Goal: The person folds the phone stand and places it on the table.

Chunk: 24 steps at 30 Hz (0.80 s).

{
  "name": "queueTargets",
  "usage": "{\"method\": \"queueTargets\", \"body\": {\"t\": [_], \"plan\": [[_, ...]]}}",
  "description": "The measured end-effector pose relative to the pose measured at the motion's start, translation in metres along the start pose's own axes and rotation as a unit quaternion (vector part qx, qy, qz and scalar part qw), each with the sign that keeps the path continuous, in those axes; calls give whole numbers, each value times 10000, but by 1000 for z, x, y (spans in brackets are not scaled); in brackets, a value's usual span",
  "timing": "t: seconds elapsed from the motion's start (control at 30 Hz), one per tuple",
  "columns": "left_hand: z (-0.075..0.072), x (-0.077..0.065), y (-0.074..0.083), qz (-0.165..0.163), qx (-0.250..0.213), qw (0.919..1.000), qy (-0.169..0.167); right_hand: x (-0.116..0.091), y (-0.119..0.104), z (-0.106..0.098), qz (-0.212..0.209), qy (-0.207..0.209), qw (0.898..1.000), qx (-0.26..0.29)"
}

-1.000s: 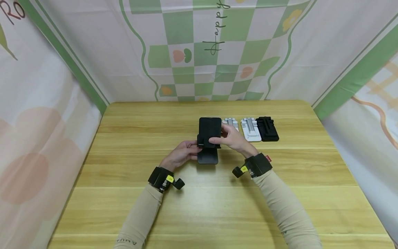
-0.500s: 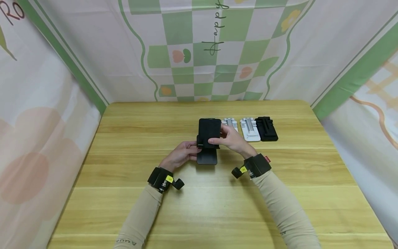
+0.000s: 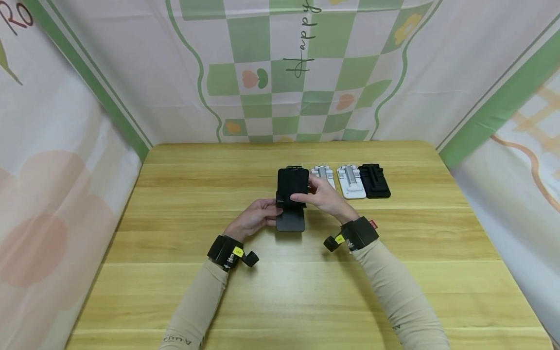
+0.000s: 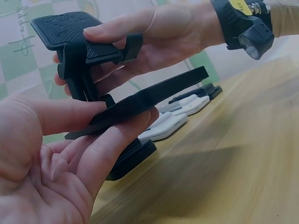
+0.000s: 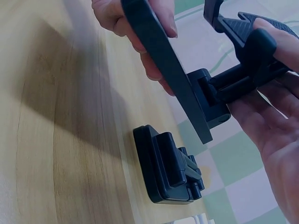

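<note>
A black folding phone stand (image 3: 290, 219) is held unfolded above the table by both hands. My left hand (image 3: 255, 218) pinches the flat base plate (image 4: 154, 91) between thumb and fingers. The right hand (image 3: 325, 197) grips the upper cradle, thumb on its textured plate (image 4: 74, 30) and fingers behind. Between base and cradle, the hinged arm (image 5: 233, 84) shows in the right wrist view, standing out from the base. A second black phone stand (image 5: 168, 163) lies folded on the table beyond the held one, mostly hidden in the head view.
To the right of it, in a row, lie two white folded phone stands, one (image 3: 331, 176) partly behind the right hand and one (image 3: 352, 182) in full view. A black folded stand (image 3: 375, 181) ends the row. Printed curtains (image 3: 288, 97) hang along the wooden table's (image 3: 306, 291) back and sides.
The cradle has come slightly down and left with my right hand, and the top edge of the folded black stand now shows above it. The left hand has barely moved.
</note>
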<state>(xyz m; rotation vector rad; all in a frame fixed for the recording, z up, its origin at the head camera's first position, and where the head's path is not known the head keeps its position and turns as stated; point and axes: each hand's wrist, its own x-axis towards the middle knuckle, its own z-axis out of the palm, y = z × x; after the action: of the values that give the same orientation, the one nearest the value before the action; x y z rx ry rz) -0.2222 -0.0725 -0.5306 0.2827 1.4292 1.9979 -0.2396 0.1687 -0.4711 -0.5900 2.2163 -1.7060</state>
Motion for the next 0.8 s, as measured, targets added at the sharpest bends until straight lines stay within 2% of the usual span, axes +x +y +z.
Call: {"method": "queueTargets", "body": {"t": [0.8], "plan": [[1, 0, 0, -79, 80, 9999, -99, 2, 6, 8, -204, 742, 9960, -449]]}}
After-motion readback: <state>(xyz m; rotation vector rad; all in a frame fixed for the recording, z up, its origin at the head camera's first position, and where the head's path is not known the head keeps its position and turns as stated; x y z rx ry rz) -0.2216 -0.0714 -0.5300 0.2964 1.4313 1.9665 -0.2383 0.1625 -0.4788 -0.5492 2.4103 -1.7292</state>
